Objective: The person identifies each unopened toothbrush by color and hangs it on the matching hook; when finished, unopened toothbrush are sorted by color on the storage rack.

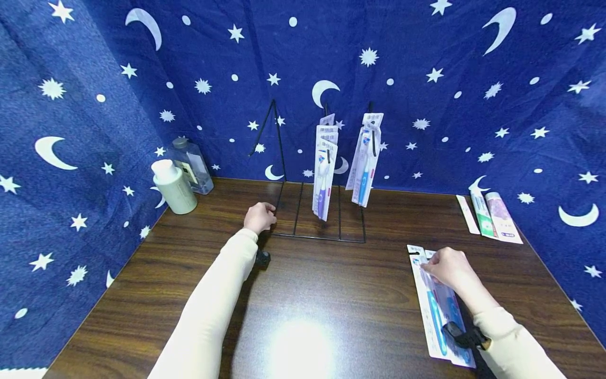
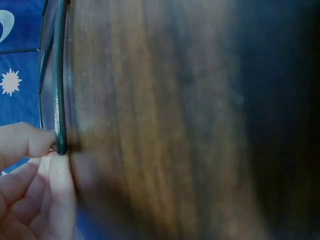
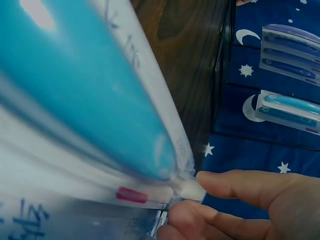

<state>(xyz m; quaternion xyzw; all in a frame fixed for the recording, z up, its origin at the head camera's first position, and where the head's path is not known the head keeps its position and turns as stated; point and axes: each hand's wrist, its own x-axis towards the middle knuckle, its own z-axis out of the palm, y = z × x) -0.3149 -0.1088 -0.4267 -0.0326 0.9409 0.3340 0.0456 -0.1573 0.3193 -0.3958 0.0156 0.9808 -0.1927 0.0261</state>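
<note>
A black wire display rack stands at the back of the wooden table, with several packaged toothbrushes hanging from its hooks. My left hand pinches the rack's base wire at its near left corner. At the front right, my right hand pinches the top edge of a flat toothbrush pack lying on the table. The right wrist view shows that pack close up, its edge held between thumb and fingers. A second pack lies under it.
A pale green bottle and a clear square bottle stand at the back left. Boxed toothpaste tubes lie at the back right. Blue star-and-moon cloth walls the table on three sides.
</note>
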